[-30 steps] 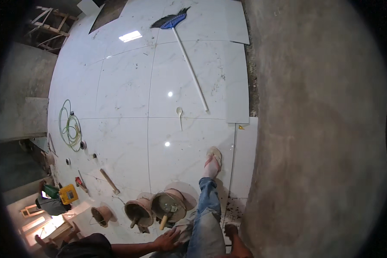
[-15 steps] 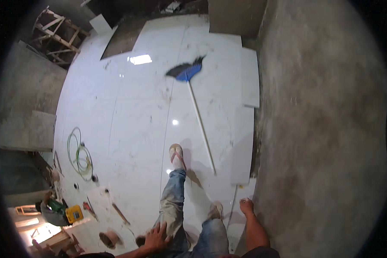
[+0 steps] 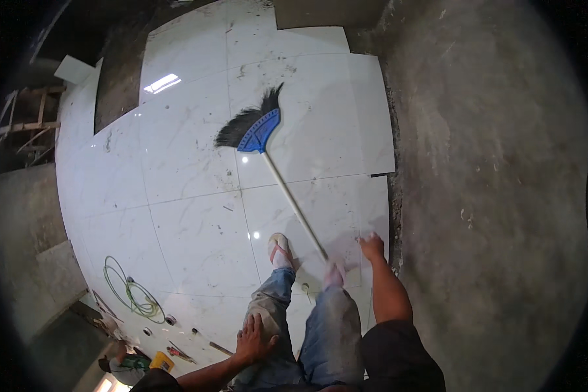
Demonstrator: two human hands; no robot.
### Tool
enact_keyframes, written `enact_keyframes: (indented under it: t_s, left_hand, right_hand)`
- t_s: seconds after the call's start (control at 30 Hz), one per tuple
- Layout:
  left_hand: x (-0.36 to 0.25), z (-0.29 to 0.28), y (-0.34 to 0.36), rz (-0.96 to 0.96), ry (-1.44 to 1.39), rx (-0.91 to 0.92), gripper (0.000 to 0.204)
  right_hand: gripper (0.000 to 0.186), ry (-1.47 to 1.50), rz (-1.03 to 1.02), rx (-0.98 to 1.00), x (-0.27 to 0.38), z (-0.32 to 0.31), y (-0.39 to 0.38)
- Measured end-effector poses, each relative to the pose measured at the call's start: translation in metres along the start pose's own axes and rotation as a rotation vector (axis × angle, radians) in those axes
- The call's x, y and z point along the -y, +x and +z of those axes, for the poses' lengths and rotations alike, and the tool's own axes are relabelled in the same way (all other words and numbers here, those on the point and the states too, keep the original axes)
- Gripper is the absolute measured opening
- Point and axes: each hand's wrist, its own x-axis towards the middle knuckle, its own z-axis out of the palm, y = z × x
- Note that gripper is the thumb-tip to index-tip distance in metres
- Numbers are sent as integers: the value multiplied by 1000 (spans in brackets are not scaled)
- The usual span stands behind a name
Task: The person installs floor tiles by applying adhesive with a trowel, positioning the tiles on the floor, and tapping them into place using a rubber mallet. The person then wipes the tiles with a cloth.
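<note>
A broom with a blue head (image 3: 260,132), dark bristles and a pale pole lies flat on the glossy white tiles (image 3: 189,215). Its bristles point away from me, and the pole's near end reaches my blurred right foot. My left hand (image 3: 253,340) rests on my left thigh over the jeans, fingers spread and nothing in them. Off to the right of the pole hangs my right hand (image 3: 372,247), with loosely bent fingers and the thumb side apart. I see nothing in it, and it does not touch the broom.
A rough concrete wall (image 3: 490,163) runs along the right, with a dark gap (image 3: 394,215) beside the tiles. At lower left lie a coiled green hose (image 3: 137,306), small tools and a wooden handle (image 3: 221,349), near another person (image 3: 127,367). An untiled patch (image 3: 121,78) shows at far left.
I have stepped forward: my right foot has swung up to the pole's end. My right hand has moved forward. My left hand stays on the thigh, and the broom still lies on the floor.
</note>
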Motion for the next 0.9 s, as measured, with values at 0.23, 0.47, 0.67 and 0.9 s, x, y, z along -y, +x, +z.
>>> enact_keyframes:
  t_s: [0.23,0.47,0.67,0.9]
  left_hand:
    - [-35,-111,105,-111,-57,81,92]
    - [-134,-153,201,-299,20,247,91]
    - [-194,-195,217,-438,-34,265,85]
    - [-244,-249,227,-420,23,182,81]
  right_hand:
    - [60,89,-68,-159,135,-85,191]
    - [91,-22,-79,-469,216,-119,431]
    - [86,-215,-110,-565,226,-126,495]
    - [63,-666,-216,-655,233,-129,512]
